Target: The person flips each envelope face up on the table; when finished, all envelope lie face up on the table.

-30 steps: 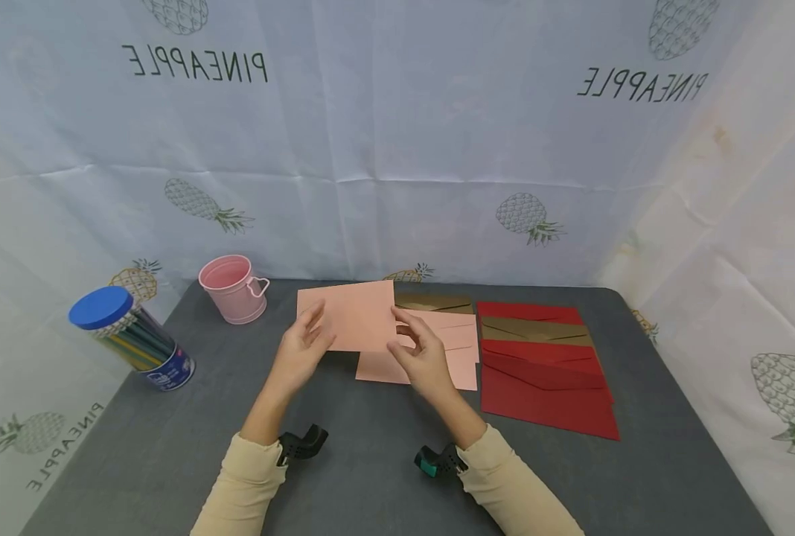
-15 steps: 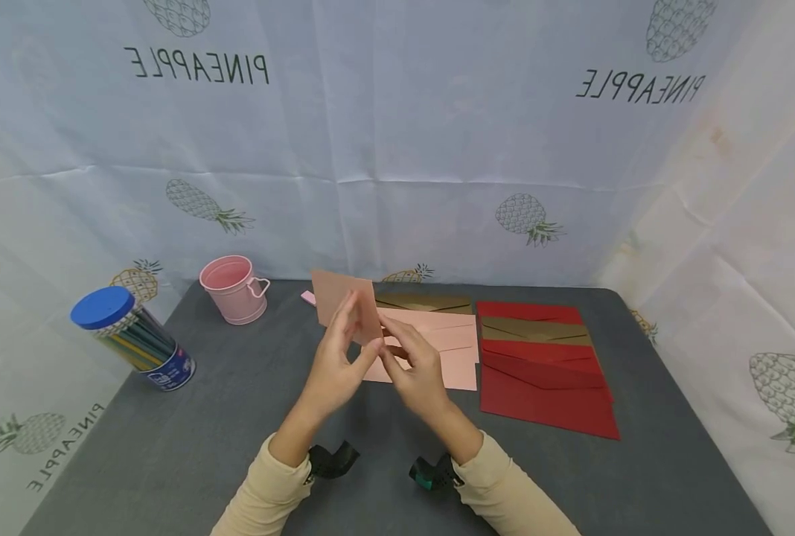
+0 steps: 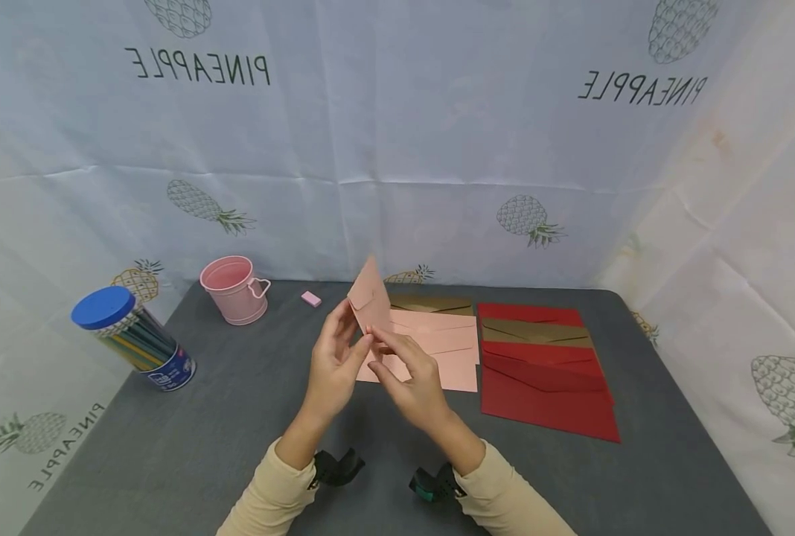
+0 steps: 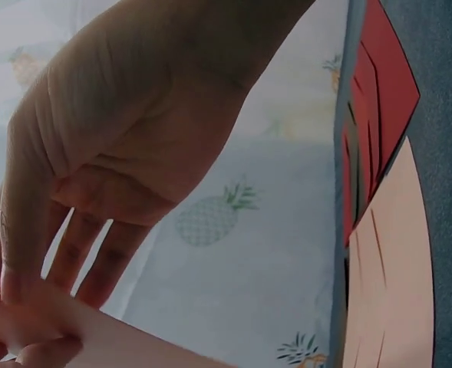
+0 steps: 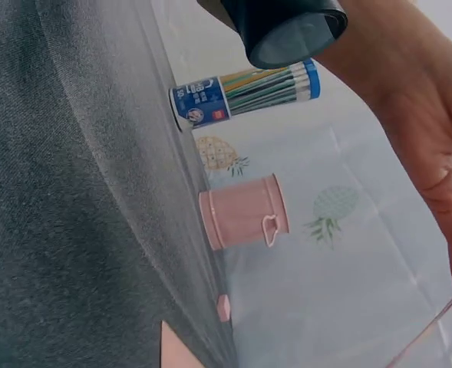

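Note:
A pale pink envelope (image 3: pixel 372 298) is held upright over the table, turned nearly edge-on, with a flap line showing on one face. My left hand (image 3: pixel 333 365) pinches its near side between thumb and fingers. Close beside it, my right hand (image 3: pixel 414 383) pinches the lower near corner, the two hands' fingertips meeting there. The left wrist view shows the envelope (image 4: pixel 133 341) as a pink strip under the fingertips. In the right wrist view only its thin edge (image 5: pixel 429 328) shows. More pink envelopes (image 3: pixel 447 339) lie on the table just behind my right hand.
Red envelopes (image 3: pixel 538 398) overlap at the right, a brown one (image 3: pixel 538 332) among them. Another brown envelope (image 3: pixel 431 304) lies behind the pink ones. At the back left are a pink pail (image 3: pixel 237 298), a pink eraser (image 3: pixel 311 298) and a blue-lidded tub of pencils (image 3: pixel 136 339).
The envelope has turned from facing me flat to nearly edge-on, its flap side now showing. My left hand has moved right, close to my right hand. The eraser has come into sight.

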Available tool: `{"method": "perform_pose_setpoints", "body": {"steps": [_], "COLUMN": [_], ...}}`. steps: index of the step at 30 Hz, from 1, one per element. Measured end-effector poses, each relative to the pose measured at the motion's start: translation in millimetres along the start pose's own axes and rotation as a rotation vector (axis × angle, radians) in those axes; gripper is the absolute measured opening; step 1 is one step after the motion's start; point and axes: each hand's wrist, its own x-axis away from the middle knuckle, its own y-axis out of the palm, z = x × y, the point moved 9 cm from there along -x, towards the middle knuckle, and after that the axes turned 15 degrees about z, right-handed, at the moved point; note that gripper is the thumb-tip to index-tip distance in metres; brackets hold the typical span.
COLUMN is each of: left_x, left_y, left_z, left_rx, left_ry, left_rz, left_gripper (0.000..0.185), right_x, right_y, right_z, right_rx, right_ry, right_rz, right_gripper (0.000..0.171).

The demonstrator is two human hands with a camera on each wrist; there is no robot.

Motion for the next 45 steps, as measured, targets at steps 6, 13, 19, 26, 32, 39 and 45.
{"method": "perform_pose_setpoints", "body": {"steps": [6, 13, 19, 26, 32, 39, 45], "left_x": [-0.1, 1.1, -2.5, -6.2, -4.9, -3.3, 0.7], "left_y": [-5.8, -14.3, -23.2, -34.9, -37.2, -40.2, -48.2], "left_z": [-7.3, -23.4, -35.5, -58.4, -72.2, -94.7, -118.7], "left_rx": [0.026, -0.010, 0.085, 0.131, 0.156, 0.097, -0.185], "left_ry": [-0.002, -0.084, -0.166, -0.356, -0.448, -0.494, -0.482], "left_rz": [0.050, 0.078, 0.070, 0.057, 0.017, -0.036, -0.074], "left_gripper": [0.057, 0.054, 0.051, 0.050, 0.050, 0.048, 0.044], "right_x": [7, 9, 2, 8, 27, 41, 59], "right_y": [-2, -32, -78, -120, -129, -128, -134], "right_z": [8, 33, 53, 92, 122, 129, 135], "right_rx": [0.015, 0.011, 0.043, 0.124, -0.009, -0.063, 0.071], "right_ry": [0.022, 0.191, 0.324, 0.538, 0.726, 0.789, 0.878], "right_rz": [-0.045, 0.025, 0.121, 0.142, 0.103, 0.043, -0.015], "right_gripper": [0.052, 0.050, 0.052, 0.057, 0.055, 0.049, 0.049]}}
